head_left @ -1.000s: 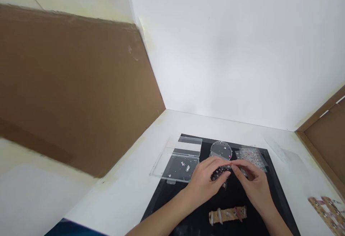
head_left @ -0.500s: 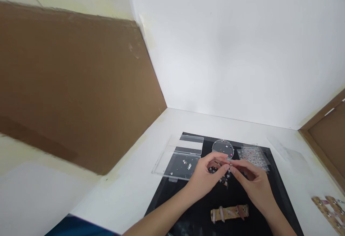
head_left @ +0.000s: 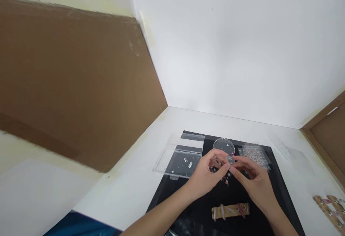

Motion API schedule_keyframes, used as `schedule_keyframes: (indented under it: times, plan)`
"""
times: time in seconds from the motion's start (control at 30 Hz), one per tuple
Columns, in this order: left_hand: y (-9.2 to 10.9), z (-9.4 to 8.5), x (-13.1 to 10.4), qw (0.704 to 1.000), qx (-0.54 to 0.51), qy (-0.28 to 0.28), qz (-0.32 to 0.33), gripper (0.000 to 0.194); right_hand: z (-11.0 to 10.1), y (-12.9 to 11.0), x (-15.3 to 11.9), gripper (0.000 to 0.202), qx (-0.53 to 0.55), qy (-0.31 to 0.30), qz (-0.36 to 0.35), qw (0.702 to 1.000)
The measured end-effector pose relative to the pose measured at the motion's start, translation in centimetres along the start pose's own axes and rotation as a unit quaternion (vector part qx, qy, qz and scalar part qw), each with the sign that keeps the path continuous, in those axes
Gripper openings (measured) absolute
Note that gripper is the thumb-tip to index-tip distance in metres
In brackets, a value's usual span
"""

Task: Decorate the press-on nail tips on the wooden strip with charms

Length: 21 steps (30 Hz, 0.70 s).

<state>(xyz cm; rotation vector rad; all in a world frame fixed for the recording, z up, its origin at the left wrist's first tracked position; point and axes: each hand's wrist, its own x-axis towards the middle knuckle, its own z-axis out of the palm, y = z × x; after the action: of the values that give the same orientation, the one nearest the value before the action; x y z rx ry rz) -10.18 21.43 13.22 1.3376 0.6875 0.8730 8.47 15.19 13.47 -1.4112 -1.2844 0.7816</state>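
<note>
Head view shows both hands meeting over the middle of a black mat (head_left: 272,178) that lies on the white surface (head_left: 151,164). The left hand (head_left: 206,175) is curled, with its fingertips pressed together on a small clear piece with coloured specks (head_left: 228,160), and the right hand (head_left: 253,180) pinches the same piece from the other side. The piece is held just above the mat, in front of a round clear dish (head_left: 223,146). It is too small to tell exactly what it is.

I judge the step in hand to be fine work on this small piece, such as pulling it apart or picking a decoration from it. The next move probably calls for a steady, light pinch and very little travel, because the bits are tiny and the fingers hide them.

Left of the hands lies an open clear box (head_left: 182,158) with a few small bits inside. Behind the right hand is a sheet of patterned stickers (head_left: 256,153). Near the person, a tan strip with false nails (head_left: 230,211) lies on the mat, and more such strips (head_left: 330,209) lie at the right edge. Brown cardboard (head_left: 72,81) stands at the left. Nothing stands between the hands and the dish.
</note>
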Motion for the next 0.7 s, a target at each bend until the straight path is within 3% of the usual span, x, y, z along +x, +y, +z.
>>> schedule_keyframes:
  times: [0.23, 0.4, 0.53, 0.7]
  plan:
    - [0.1, 0.1, -0.3, 1.0, -0.003, -0.007, -0.009, 0.038, -0.3, 0.5, 0.0, 0.052, -0.07, 0.025, -0.03, 0.997]
    - [0.0, 0.2, 0.1, 0.997, -0.065, -0.01, -0.044, 0.057, 0.0, -0.1, -0.1, 0.037, -0.14, 0.04, -0.135, 0.98]
    - [0.0, -0.2, 0.7, 0.985, -0.133, -0.02, -0.111, 0.082, 0.0, -1.0, -0.2, 0.021, -0.188, 0.066, -0.283, 0.938]
    - [0.7, -0.9, 0.8, 0.969, -0.176, -0.011, -0.171, 0.09, -0.3, -2.0, -0.1, 0.053, -0.247, 0.048, -0.404, 0.88]
